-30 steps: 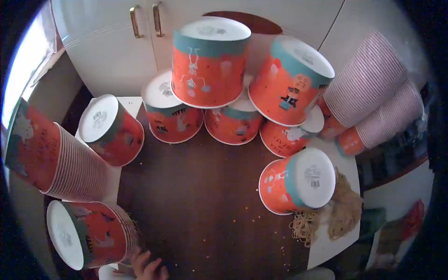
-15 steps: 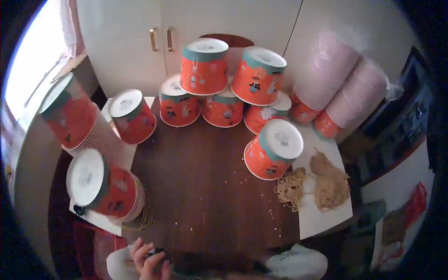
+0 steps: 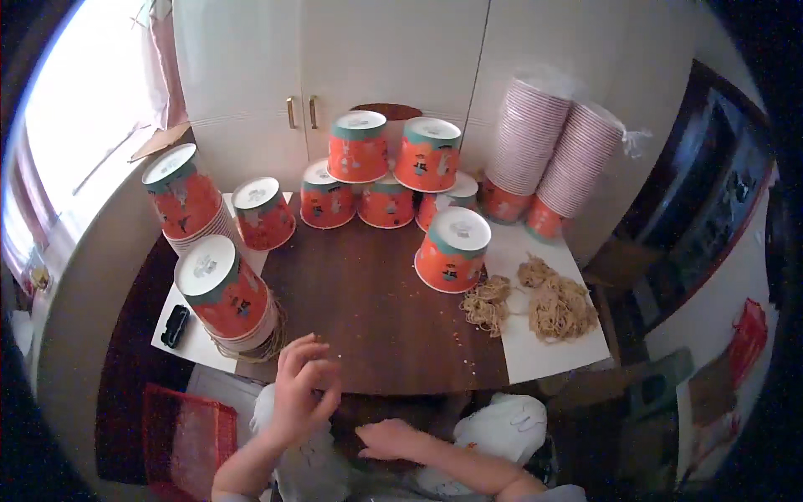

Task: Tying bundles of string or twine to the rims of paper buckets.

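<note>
My left hand (image 3: 305,389) is raised at the table's near edge, its curled fingers apart and nothing visible between them. Lower and to its right, my right hand (image 3: 389,439) is over my lap with its fingers drawn together; whatever they may hold is hidden. Closest to my left hand is a stack of upside-down orange paper buckets (image 3: 222,289) with a teal band and white base. Thin tan loops (image 3: 274,339) hang around the stack's lower rim. Another upturned orange bucket (image 3: 452,255) sits alone at the right of the brown tabletop (image 3: 360,309).
Upturned buckets (image 3: 389,205) form a two-level pile at the back. More stand at left, a single bucket (image 3: 264,217) and a stack (image 3: 184,201). Tall wrapped bucket stacks (image 3: 527,134) lean at back right. Tangled tan loops (image 3: 560,309) lie at right; a black object (image 3: 175,326) lies at left.
The view has shifted, showing more of the near side. My left hand has risen to the table edge, and my right hand and forearm now show clearly. The buckets keep their arrangement.
</note>
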A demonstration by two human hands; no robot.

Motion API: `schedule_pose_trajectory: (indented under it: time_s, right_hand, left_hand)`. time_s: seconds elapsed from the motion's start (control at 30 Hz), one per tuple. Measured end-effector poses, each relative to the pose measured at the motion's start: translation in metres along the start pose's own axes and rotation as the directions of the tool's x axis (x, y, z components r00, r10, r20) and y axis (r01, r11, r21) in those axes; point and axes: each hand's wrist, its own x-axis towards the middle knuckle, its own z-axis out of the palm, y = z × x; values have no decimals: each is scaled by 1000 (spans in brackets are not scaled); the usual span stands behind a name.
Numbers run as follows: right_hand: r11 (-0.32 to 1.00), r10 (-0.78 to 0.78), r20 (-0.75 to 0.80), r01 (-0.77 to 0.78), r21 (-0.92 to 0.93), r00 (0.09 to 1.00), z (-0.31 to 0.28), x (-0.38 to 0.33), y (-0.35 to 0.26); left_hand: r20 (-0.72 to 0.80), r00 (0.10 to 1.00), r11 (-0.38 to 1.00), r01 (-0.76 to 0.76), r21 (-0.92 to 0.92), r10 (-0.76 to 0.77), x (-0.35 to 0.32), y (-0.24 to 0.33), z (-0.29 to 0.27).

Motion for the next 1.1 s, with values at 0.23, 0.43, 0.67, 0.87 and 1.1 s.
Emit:
schedule_pose_trajectory:
  time_s: [0.23, 0.43, 0.67, 0.87, 1.1]
  right_hand:
    - [990, -59, -446, 110, 89, 893, -44, -129, 47]
    - [975, 198, -523, -112, 192, 829, -56, -143, 103]
    - [843, 528, -766, -330, 424, 366, -74, -130, 197]
    - [810, 512, -851, -396, 432, 119, -63, -104, 234]
    - [778, 426, -881, -580, 241, 205, -66, -81, 247]
  left_hand:
    - [120, 975, 980, -194, 44, 187, 64, 6, 36]
    - [190, 943, 943, -302, 139, 273, 127, -13, 101]
    - [408, 887, 877, -360, 319, 216, 171, -28, 195]
    - [166, 884, 792, -465, 395, 436, 191, -43, 249]
    - [225, 912, 879, -397, 265, 344, 199, -43, 230]
